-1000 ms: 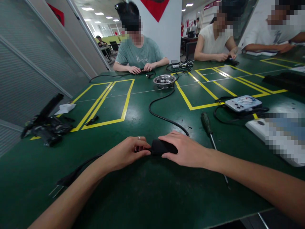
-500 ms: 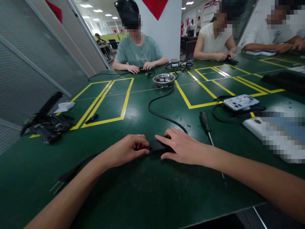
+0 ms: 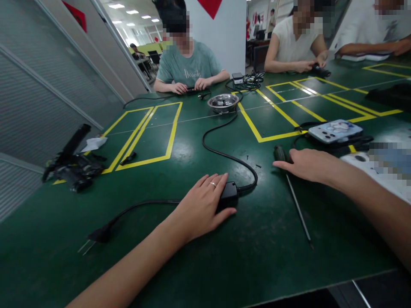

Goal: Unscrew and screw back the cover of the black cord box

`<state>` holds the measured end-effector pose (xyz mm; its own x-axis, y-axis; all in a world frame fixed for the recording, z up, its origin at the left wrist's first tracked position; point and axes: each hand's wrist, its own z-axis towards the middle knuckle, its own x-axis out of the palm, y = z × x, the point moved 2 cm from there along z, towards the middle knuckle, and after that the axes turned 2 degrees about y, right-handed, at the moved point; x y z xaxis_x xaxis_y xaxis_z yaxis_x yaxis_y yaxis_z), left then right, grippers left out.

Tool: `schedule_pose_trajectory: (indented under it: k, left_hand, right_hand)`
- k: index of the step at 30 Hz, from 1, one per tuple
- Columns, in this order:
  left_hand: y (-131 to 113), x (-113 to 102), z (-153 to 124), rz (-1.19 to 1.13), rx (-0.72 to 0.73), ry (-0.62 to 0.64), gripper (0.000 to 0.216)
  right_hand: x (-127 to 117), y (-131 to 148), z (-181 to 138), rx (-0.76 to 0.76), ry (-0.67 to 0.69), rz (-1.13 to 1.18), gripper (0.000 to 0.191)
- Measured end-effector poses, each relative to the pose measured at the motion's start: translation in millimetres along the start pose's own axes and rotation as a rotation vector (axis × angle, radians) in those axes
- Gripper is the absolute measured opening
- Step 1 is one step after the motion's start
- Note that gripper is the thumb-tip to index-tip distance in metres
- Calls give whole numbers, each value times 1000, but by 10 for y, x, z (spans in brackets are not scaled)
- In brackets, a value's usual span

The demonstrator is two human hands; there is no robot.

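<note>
My left hand (image 3: 204,207) rests over a small black cord box (image 3: 230,192), thumb along its near side and fingers across it, holding it on the table. A black cord (image 3: 229,157) leaves its right end and curves away. From the left side another length of cord runs to a two-pin plug (image 3: 100,234). Off to the right, my right hand (image 3: 310,164) has its fingers closed round the dark green handle of a screwdriver (image 3: 298,205), whose shaft lies towards me. Two small dark screws (image 3: 258,166) lie between the box and the handle.
A metal bowl (image 3: 223,102) with small parts stands farther back. Black bagged items (image 3: 75,171) lie at left. A phone (image 3: 335,129) and a white device (image 3: 359,169) are at right. Yellow tape (image 3: 144,163) marks the green table. Several people sit opposite, handling black things.
My right hand has left the cord box and moved right onto the screwdriver handle. My left hand has shifted from the cord end onto the box. The view has turned slightly.
</note>
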<state>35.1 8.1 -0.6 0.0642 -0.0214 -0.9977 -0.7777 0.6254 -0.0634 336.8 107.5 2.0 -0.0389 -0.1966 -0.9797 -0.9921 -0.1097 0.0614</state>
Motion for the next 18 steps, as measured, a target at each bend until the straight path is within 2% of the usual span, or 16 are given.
schedule_pose_trajectory:
  k: [1, 3, 6, 10, 14, 18]
  left_hand:
    - [-6, 12, 8, 16, -8, -1, 77]
    - [1, 15, 9, 47, -19, -29, 73]
    - [8, 10, -5, 92, -10, -79, 73]
    - [-1, 8, -25, 121, 6, -139, 67]
    - [-14, -8, -47, 140, 123, -207, 47]
    - [-28, -8, -60, 131, 234, -204, 34]
  right_hand:
    - [30, -7, 6, -12, 16, 19, 73]
    - [46, 33, 6, -33, -35, 49, 61]
    - [32, 113, 2, 22, -38, 173, 46]
    - [-8, 154, 5, 117, 169, 678, 35]
    - [-144, 213, -28, 54, 109, 1187, 35]
    - [-244, 278, -79, -15, 46, 1518, 33]
